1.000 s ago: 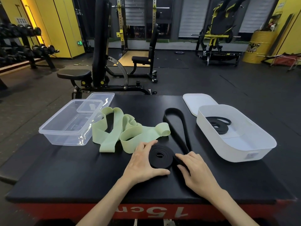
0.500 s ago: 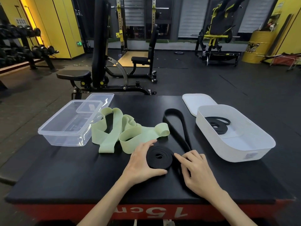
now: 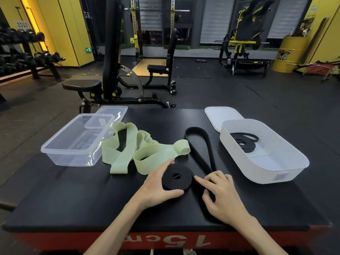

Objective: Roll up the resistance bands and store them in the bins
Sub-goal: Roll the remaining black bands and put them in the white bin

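Observation:
A black resistance band (image 3: 177, 178) lies partly rolled into a flat coil on the black platform, its loose loop (image 3: 199, 142) stretching away from me. My left hand (image 3: 158, 184) cups the coil, thumb and forefinger curled round its rim. My right hand (image 3: 219, 192) rests on the band's tail just right of the coil, forefinger touching the coil's edge. A pale green band (image 3: 136, 150) lies crumpled to the left. A white bin (image 3: 276, 173) at right holds a rolled black band (image 3: 243, 142). A clear bin (image 3: 73, 144) stands at left.
The white lid (image 3: 220, 115) lies behind the white bin, and a clear lid (image 3: 110, 115) leans on the clear bin. The platform (image 3: 73, 199) ends in a red front edge near me. Weight benches, racks and a yellow drum stand on the gym floor beyond.
The coil has turned slightly and shifted a little left under my left hand. My right hand has slid back along the tail, its forefinger now at the coil's edge.

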A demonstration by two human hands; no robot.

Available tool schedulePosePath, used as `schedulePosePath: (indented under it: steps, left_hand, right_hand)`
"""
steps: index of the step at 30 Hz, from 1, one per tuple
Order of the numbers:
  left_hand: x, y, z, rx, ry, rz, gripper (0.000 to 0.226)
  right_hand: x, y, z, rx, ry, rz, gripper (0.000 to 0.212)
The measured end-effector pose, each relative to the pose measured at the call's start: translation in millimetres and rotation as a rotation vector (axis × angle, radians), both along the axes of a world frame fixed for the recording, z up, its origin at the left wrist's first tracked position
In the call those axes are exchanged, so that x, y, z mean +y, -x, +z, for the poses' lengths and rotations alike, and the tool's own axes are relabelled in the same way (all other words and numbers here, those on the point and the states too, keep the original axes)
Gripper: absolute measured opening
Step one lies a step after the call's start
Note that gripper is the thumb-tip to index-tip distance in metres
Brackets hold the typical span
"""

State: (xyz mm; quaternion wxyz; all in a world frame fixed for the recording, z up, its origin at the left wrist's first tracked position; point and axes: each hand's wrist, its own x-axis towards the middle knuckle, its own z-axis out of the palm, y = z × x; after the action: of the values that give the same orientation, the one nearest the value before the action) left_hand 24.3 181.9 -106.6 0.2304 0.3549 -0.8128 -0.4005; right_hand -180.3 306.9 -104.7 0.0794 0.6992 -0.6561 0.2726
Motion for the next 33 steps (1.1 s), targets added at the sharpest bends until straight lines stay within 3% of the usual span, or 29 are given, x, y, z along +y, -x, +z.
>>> schedulePosePath:
  steps: [5, 16, 19, 22, 25, 30, 33]
  left_hand:
    - [9, 5, 3, -0.019, 0.102, 0.086, 0.092]
    - [16, 13, 5, -0.194, 0.243, 0.184, 0.101]
    - [13, 10, 6, -0.187, 0.219, 0.118, 0.105]
    - [1, 5, 13, -0.206, 0.126, -0.08, 0.115]
    - [-8, 3, 17, -0.222, 0.102, -0.19, 0.112]
    - [10, 12, 6, -0.123, 0.227, 0.067, 0.096]
    - [23, 22, 4, -0.185, 0.318, 0.251, 0.096]
  right_hand:
    - [-1, 0, 1, 0.012, -0.032, 0.034, 0.044]
    - [-4, 0, -4, -0.021, 0.041, 0.144, 0.028]
    - [-2, 4, -3, -0.007, -0.001, 0.109, 0.036]
    - [5, 14, 0, 0.033, -0.079, 0.072, 0.045]
    - [5, 21, 3, 0.116, -0.106, 0.113, 0.046]
    - [-13, 21, 5, 0.077, -0.015, 0.093, 0.034]
    - [-22, 6, 0, 0.06, 0.009, 0.065, 0.033]
